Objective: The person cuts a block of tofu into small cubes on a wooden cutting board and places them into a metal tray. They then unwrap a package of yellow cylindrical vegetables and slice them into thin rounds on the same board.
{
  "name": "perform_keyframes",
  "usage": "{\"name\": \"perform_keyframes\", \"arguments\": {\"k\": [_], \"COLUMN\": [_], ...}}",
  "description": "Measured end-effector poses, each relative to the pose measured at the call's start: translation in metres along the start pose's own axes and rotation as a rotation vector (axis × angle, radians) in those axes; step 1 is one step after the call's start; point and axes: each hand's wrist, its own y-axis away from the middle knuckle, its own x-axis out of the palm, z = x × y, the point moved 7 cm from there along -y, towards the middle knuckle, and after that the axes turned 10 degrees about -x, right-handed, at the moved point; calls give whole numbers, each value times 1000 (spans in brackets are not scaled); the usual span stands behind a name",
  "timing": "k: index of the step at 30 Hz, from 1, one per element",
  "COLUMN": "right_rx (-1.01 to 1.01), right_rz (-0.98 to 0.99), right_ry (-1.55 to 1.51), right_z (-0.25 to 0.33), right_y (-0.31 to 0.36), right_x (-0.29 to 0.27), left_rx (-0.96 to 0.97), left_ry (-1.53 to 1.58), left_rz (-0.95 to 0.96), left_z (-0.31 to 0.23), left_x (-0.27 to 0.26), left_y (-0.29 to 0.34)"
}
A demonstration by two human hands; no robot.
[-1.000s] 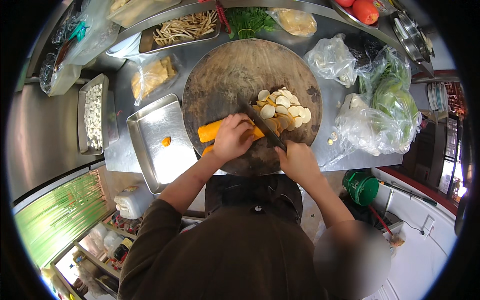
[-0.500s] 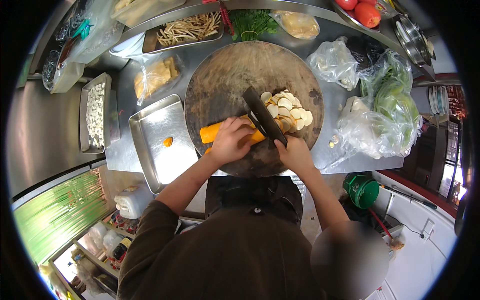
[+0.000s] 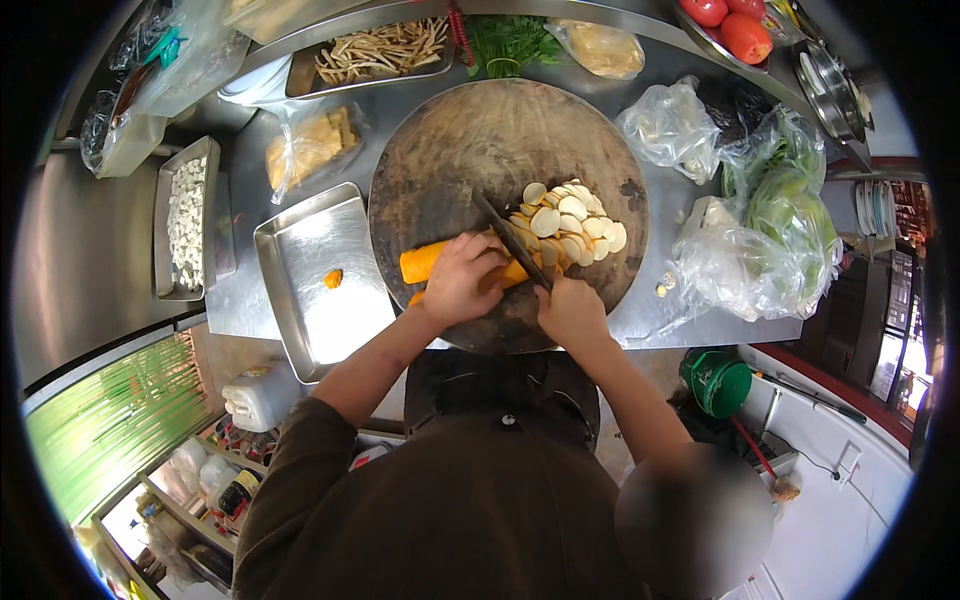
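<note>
Knife (image 3: pixel 512 240) lowered again onto the carrot (image 3: pixel 425 262) — left hand (image 3: pixel 462 280) pinning it steady, right hand (image 3: pixel 572 312) clenched round the handle — slices (image 3: pixel 567 222) piled beyond.

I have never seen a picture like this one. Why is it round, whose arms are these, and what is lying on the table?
The camera sits on a person's head and looks down, and its very wide lens bends the picture into a circle. The two arms coming from the lower edge are that person's own. The left hand presses down an orange carrot on a round wooden chopping board. The right hand grips a dark knife, its blade set beside the left hand's fingers. Pale round slices are piled on the board. To the left stands a steel tray with one orange piece in it. Bags of green vegetables lie on the right, and red tomatoes at the top.
</note>
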Motion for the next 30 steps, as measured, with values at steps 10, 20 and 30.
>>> {"name": "perform_keyframes", "arguments": {"k": [10,20,30], "right_rx": [-12,1,-11], "right_rz": [33,-36,40], "right_ry": [-81,23,-63], "right_z": [17,9,25], "right_y": [27,0,31], "right_x": [-43,2,-45], "left_rx": [8,19,-33], "left_ry": [42,57,-13], "left_rz": [-61,-21,-61], "left_z": [6,5,9], "left_x": [-5,-1,-7], "left_y": [2,3,7]}}
